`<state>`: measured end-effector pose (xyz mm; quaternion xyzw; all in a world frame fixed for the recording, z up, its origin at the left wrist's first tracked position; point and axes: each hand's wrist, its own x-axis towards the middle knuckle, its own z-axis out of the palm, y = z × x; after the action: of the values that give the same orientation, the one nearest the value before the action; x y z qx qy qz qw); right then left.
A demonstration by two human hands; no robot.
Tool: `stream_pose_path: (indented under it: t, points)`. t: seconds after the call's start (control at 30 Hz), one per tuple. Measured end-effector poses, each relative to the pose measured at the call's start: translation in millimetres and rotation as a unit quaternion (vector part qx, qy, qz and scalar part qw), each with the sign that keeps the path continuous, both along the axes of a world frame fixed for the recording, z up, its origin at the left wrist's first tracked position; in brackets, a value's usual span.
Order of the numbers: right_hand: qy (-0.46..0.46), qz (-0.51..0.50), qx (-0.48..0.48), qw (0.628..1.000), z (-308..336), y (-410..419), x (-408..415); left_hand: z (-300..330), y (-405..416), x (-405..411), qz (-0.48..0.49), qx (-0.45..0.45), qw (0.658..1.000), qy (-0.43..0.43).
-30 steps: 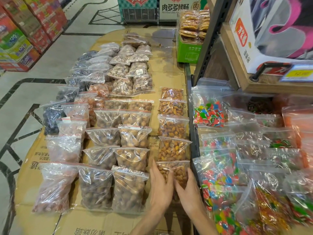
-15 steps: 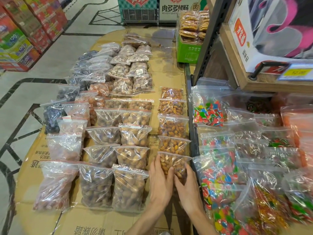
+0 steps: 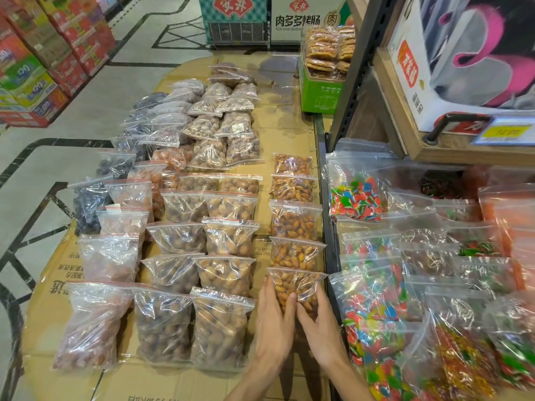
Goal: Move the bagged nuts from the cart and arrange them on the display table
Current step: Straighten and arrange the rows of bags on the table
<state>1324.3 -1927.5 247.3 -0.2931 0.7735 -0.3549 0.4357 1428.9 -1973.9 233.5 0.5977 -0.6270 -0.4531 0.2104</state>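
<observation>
From the head camera I look down on a table [image 3: 86, 383] covered in flattened cardboard, with clear zip bags laid out in rows. My left hand [image 3: 273, 328] and right hand [image 3: 321, 332] both rest on the nearest bag [image 3: 295, 285] in the right-hand column, a bag of orange-brown nuts lying flat close to the table's right edge. The left hand lies along the bag's left side with fingers stretched forward and the thumb on top of the plastic; the right hand covers the lower right corner, fingers spread over it. Neither hand is curled into a fist: both are flat and press or cup the bag from either side, the two thumbs almost touching at its middle. I cannot tell whether the bag is lifted at all or lies fully on the cardboard. Beyond it, four more bags of the same nuts [image 3: 295, 224] run away from me in one line, each overlapping the next. Left of that column lie two rows of darker round nuts [image 3: 223, 328], then paler bags [image 3: 95, 325] further left, and dark fruit bags [image 3: 86, 204] at the far left edge. To the right, past a dark metal rail [image 3: 321, 157], bags of bright candy [image 3: 354, 198] fill a cart [image 3: 330, 256]. A green box [image 3: 320, 91] stands at the table's far end.
</observation>
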Motion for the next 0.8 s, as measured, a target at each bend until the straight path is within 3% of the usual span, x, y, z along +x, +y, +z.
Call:
stream_pose_path:
  t: [0.27,0.8]
  points:
    - [0.014,-0.027,0.008,1.0,-12,2,-3,-9,-1,-1,-0.024,0.001,0.999,-0.037]
    - [0.007,0.016,0.001,1.0,-12,1,-2,-17,-11,10,-0.071,-0.02,0.997,-0.005]
